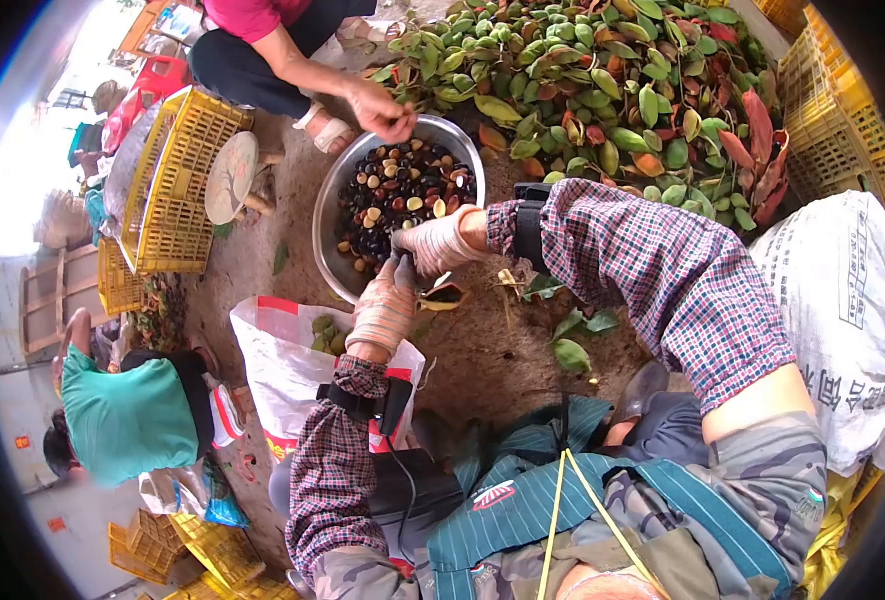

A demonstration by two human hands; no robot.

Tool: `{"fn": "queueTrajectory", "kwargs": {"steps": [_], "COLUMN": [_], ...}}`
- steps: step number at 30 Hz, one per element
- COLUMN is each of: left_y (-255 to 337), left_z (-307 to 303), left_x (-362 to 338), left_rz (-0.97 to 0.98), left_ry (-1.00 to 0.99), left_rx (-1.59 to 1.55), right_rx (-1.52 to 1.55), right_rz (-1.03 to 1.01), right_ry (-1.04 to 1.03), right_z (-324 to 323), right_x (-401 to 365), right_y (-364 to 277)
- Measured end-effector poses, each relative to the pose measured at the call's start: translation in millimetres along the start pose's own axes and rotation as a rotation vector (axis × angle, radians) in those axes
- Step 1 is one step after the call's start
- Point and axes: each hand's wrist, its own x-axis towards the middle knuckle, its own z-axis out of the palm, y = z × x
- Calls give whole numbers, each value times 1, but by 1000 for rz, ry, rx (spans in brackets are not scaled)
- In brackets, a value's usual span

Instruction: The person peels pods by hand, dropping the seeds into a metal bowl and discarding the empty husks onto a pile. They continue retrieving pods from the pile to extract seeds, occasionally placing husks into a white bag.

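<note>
Together, left hand (382,308) and right hand (441,246) meet above the seeds (395,192), grip unclear.

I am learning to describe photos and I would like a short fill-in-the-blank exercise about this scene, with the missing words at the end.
1. Seen from above, the metal bowl with the seeds has a ____ rim.
2. The open white bag is nearer to the ____ hand than to the right hand.
3. The plastic crate beside the stool is ____ in colour.

Missing words: round; left; yellow.
</note>
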Motion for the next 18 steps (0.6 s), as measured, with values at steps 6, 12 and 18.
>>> {"fn": "queueTrajectory", "kwargs": {"steps": [6, 12, 18], "left_y": [-20, 2, 25], "left_z": [30, 14, -4], "left_x": [7, -1, 3], "left_rz": [-91, -598, -566], "left_ry": [-10, -284, -55], "left_rx": [-480, -1836, -2048], "right_rx": [-357, -748, -456], "right_rz": [-131, -351, -268], "right_ry": [190, 390, 401], "right_z": [10, -51, -56], "right_x": [-9, -2, -48], "right_y": [-11, -1, -26]}}
